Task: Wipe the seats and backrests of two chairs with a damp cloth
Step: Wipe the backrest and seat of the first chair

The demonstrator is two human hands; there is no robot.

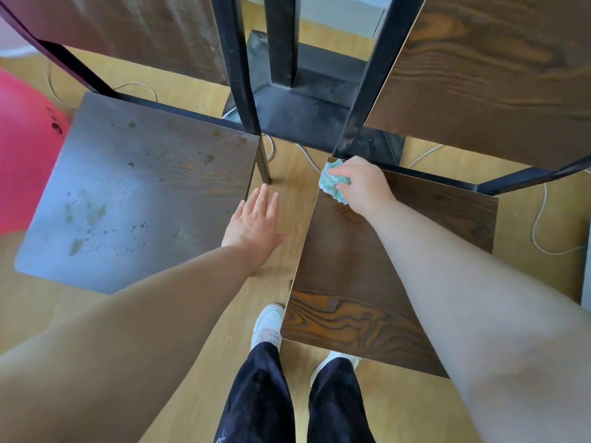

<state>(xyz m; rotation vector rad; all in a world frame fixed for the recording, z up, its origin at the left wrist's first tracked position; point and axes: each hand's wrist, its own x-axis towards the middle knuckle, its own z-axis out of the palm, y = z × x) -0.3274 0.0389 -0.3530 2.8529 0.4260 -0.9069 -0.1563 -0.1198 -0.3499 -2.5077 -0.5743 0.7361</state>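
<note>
Curled fingers of the person's right hand (361, 183) bunch a crumpled teal-and-white cloth (332, 183) against the far left corner of the dark wood-grain seat (383, 282) of the right-hand chair. The cloth sits at the foot of a black metal frame upright (367, 91), which rises beside that chair's brown wooden backrest (495, 75).

The left hand (256, 219) holds nothing. Its fingers are straight and slightly spread, palm down, over the strip of pale wooden floor (294, 193) between the two chairs. It lies just beside the right edge of the left-hand chair's grey-brown seat (137, 193); whether it touches that edge cannot be told. This seat looks dull and filmy, dotted with dark specks and smears. Its own dark wooden backrest (144, 33) stands at the far side, held in a black frame.

Between the backrests, a black pedestal base (307, 103) rests on the floor. A thin white cable (540, 225) loops over the boards behind and to the right of the chairs. A rounded pink object (25, 148) fills the left edge of the view. Below, the person's dark trousers (256, 394) and white shoes (267, 324) stand at the near corner of the right-hand seat.
</note>
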